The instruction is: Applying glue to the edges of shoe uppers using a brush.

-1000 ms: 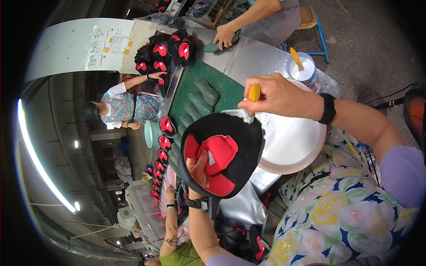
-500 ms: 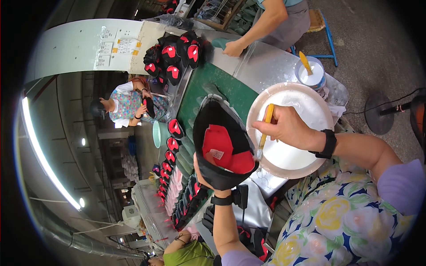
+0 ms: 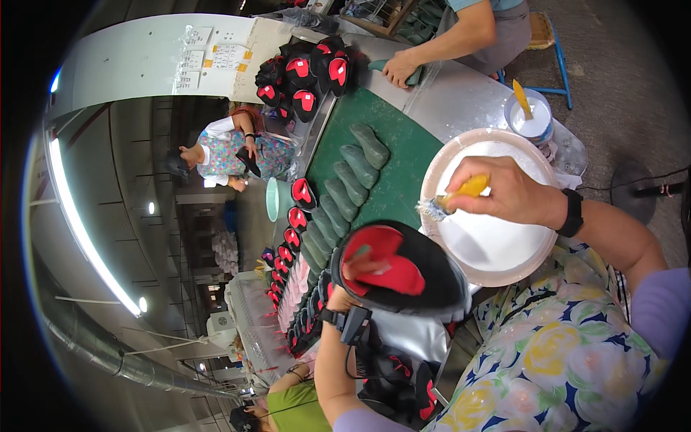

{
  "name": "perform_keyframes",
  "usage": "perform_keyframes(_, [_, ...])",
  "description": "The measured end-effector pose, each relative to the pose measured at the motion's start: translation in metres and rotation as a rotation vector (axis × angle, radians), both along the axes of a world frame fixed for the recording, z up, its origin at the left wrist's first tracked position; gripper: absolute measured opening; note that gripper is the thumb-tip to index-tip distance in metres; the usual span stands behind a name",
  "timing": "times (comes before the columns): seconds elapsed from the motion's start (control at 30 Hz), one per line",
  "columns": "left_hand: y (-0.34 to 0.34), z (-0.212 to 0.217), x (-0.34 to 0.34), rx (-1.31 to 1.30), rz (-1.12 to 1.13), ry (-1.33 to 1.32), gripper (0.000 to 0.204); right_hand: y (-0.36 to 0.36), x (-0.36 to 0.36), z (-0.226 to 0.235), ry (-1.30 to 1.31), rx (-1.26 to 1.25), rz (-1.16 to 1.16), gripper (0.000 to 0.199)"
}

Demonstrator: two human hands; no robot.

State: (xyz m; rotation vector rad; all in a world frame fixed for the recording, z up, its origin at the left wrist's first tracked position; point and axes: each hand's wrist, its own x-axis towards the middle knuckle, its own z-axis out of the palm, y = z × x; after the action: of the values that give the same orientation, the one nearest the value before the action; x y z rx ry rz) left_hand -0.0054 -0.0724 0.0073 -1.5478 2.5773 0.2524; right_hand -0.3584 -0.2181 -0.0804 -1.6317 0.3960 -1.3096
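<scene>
My left hand (image 3: 341, 297) grips a black shoe upper (image 3: 439, 284) with a red lining. Fingers show at the opening over the lining, and the upper is blurred by motion. In my right hand (image 3: 507, 189) is a brush (image 3: 434, 207) with a yellow handle. Its whitish bristles point left, near the rim of a wide beige basin (image 3: 497, 279). White liquid (image 3: 479, 241) fills the basin below that hand. Brush and upper are apart.
Grey-green shoe lasts (image 3: 358, 167) line the green belt (image 3: 403, 147), beside a row of red-lined uppers (image 3: 301, 193). A pile of uppers (image 3: 304, 102) lies farther back. A white pot (image 3: 531, 128) holds another brush. Co-workers stand around; one hand (image 3: 400, 70) touches a last.
The upper has swung right and toward me, turning so its other end faces right. My right hand has tilted the brush, with its bristles now left of the hand and off the upper.
</scene>
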Motion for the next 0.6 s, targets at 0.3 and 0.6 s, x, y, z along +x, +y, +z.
perform_keyframes(0.3, [-0.006, -0.047, -0.070, 0.821, 0.690, 0.994, 0.053, 0.009, 0.051, 0.016, -0.255, -0.744, 0.058, 0.023])
perform_keyframes(0.6, [0.008, -0.041, -0.039, 0.583, 0.896, 1.048, 0.038, 0.005, 0.021, 0.004, 0.188, -0.114, 0.264, 0.029])
